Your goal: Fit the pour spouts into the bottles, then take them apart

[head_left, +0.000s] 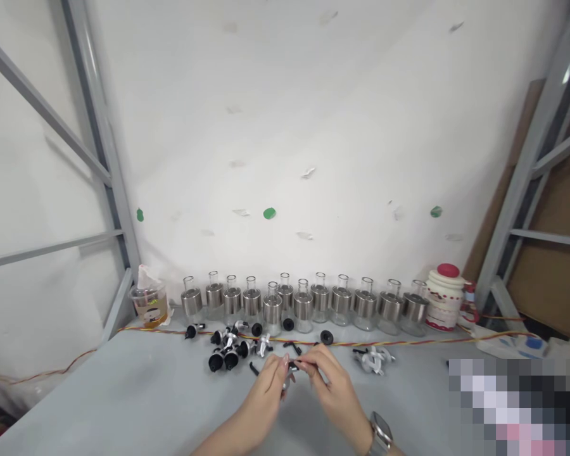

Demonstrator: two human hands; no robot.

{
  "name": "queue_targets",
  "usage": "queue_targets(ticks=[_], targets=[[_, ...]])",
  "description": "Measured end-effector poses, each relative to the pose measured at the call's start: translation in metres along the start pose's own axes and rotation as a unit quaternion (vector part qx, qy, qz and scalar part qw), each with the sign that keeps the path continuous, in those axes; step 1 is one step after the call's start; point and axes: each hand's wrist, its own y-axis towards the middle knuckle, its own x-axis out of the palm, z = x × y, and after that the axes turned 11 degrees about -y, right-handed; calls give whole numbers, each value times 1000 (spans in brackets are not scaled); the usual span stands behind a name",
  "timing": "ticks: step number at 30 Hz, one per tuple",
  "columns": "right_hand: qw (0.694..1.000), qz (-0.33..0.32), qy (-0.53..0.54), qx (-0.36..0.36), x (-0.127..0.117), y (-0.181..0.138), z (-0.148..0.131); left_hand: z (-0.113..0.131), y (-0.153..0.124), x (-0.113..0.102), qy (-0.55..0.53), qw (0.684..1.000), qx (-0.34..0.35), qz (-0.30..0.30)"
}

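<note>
My left hand [269,384] and my right hand [331,384] meet above the grey table [123,405], fingertips pinched together on a small black and silver pourer part [292,367]. The right wrist wears a watch [381,432]. Just beyond the hands lie loose black stoppers [224,358] and silver spout pieces [374,360]. A row of several glass bottles with metal collars [304,305] stands along the wall behind them.
A plastic cup with amber drink [149,303] stands at the back left. A red and white lidded jar [445,296] is at the back right. A red-yellow cable [408,342] runs across the table. Grey metal frames flank both sides.
</note>
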Motion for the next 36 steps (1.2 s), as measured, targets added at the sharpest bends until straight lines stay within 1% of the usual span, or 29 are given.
queue_targets(ticks=[5,13,18,22,25,28,30,33,36], targets=[[1000,7,-4,-1,1,-1,2,1,2,-2,13,1000,-6,-9],[1000,-13,-7,7,0,-2,0,1,1,0,32,999,-13,-14],[1000,-21,-8,12,1,-2,-1,-3,3,-1,16,1000,-12,2],[1000,-9,-12,-5,1,-4,-2,-7,3,-2,7,1000,-13,0],[1000,-6,-21,-13,1,-6,-2,-9,3,-2,18,1000,-8,10],[999,-15,-34,-10,3,-8,0,-8,5,-2,42,999,-6,20],[999,-17,-39,-8,4,-7,1,-6,6,-2,50,999,-11,13],[999,-14,-41,-5,3,-5,1,-3,6,-3,47,999,-16,2],[999,-17,-48,-10,2,-4,0,-2,6,-3,44,999,-12,5]])
